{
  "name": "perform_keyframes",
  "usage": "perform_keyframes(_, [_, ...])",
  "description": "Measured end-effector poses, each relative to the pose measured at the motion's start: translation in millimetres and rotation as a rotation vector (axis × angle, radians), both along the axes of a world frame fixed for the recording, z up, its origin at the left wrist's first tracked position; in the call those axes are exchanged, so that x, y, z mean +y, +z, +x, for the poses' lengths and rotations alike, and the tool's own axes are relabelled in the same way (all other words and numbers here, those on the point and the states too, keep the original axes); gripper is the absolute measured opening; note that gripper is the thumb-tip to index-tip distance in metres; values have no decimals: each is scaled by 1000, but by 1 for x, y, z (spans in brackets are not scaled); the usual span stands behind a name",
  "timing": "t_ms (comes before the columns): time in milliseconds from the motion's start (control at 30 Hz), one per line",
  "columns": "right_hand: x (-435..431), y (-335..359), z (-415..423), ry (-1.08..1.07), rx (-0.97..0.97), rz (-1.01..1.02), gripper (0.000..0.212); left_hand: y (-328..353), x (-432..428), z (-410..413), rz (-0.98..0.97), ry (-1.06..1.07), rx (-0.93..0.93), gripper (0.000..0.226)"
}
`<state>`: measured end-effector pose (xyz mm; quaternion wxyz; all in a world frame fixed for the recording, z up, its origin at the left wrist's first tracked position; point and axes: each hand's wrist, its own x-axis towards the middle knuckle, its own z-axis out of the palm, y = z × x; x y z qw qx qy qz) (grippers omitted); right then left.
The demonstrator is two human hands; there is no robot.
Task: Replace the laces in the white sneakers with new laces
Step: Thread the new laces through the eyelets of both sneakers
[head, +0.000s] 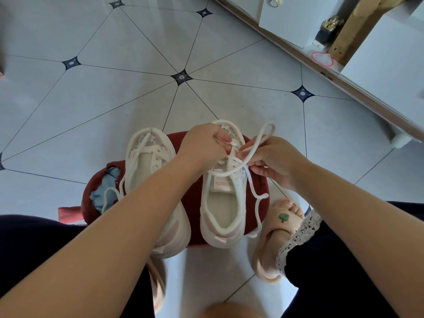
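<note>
Two white sneakers stand side by side on a dark red cushion (195, 210). The left sneaker (146, 171) has empty eyelets, and a loose white lace (110, 196) trails off its left side. My left hand (204, 145) grips the front of the right sneaker (221, 210) near its toe eyelets. My right hand (275, 161) pinches a white lace (259, 143) that loops up past the toe and hangs down the shoe's right side onto the cushion. Which eyelets this lace passes through is hidden by my fingers.
A blue cloth (103, 191) lies on the cushion's left edge. My foot in a pink slipper (277, 237) rests on the tiled floor at the right. White furniture (378, 65) with a red string loop (322, 58) runs along the far right.
</note>
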<state>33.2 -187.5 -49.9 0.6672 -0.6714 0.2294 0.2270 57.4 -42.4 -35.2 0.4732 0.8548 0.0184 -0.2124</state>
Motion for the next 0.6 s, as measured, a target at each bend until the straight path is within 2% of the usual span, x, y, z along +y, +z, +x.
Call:
perform_keyframes(133, [1,1,3,40,26,-23,16,0,-4,2,256,-162,-133,24])
perform_keyframes(200, [2,2,3,64,21,-54,15,-3,-6,2,325,-187,-196,20])
perform_keyframes(400, [-2,7,3,161,-49,-193,10,-4,-3,4,313,-176,-204,21])
perform_keyframes(500, [-1,6,0,133,-119,-280,7,-4,-3,4,288,-178,-182,24])
perform_keyframes(600, [5,-1,-1,62,-140,-276,15,-3,-1,5,293,-215,-169,26])
